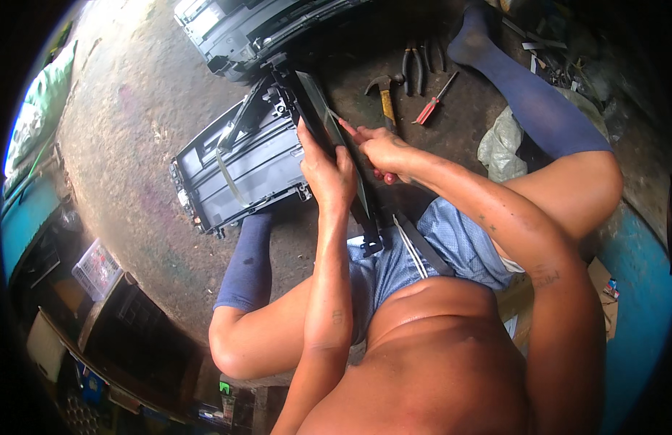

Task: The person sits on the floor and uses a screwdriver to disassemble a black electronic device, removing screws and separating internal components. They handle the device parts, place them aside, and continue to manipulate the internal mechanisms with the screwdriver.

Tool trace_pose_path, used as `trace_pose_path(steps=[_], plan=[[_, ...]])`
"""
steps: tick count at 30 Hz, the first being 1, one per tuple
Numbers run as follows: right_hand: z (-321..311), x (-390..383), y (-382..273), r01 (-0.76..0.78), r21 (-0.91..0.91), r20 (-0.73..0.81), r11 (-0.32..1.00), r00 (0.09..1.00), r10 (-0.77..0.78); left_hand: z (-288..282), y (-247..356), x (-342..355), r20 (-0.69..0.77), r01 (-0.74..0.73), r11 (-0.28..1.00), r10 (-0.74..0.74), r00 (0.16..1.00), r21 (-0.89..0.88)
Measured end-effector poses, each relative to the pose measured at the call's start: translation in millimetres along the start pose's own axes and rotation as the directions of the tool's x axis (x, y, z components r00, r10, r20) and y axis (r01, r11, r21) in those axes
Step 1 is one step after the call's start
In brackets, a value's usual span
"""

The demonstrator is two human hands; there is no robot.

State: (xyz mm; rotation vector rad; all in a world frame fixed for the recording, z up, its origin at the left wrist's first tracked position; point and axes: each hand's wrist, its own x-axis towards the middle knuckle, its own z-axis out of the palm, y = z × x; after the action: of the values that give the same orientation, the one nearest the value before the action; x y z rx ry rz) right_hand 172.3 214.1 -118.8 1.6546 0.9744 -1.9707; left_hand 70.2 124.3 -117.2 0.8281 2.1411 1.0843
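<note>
Shorts [452, 225], blue, one pair: nearest to us, at the near end of the bar.

Bar [364, 212], dark, long, one: between the person's legs. We trace its long axis from the lap, away and leftward; the far end lies beside the panel's far corner.

Hands, two. Left hand [325, 174]: closed around the bar mid-length, forearm rising almost straight from the lower edge. Right hand [387, 154]: closed on a red-handled screwdriver [346, 127], elbow bent, forearm slanting in from the lower right. We see the shaft point away and leftward, toward the bar; contact we cannot tell.

Panel [267, 170], grey, one: left of the bar, on the floor [133, 145].

Tools on the floor, right of the bar: we count one loose screwdriver [428, 110], red-handled, tip away and rightward; one hammer [386, 98], head away; one pair of black-handled pliers [413, 69], grips toward us, with more dark handles beside.

Machine body [234, 43], grey and black, one: farthest, beyond the panel.
</note>
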Motion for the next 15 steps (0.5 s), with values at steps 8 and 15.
trace_pose_path(steps=[8, 15], plan=[[-1, 3, 4, -0.047, -0.082, 0.028, 0.995, 0.998, 0.05, 9, 6, 1, -0.004, 0.008, 1.0, -0.008, 1.0, -0.018], [-6, 30, -7, -0.192, -0.184, 0.089, 0.964, 0.973, 0.211, 12, 2, 1, -0.025, -0.001, 1.0, 0.001, 1.0, 0.004]])
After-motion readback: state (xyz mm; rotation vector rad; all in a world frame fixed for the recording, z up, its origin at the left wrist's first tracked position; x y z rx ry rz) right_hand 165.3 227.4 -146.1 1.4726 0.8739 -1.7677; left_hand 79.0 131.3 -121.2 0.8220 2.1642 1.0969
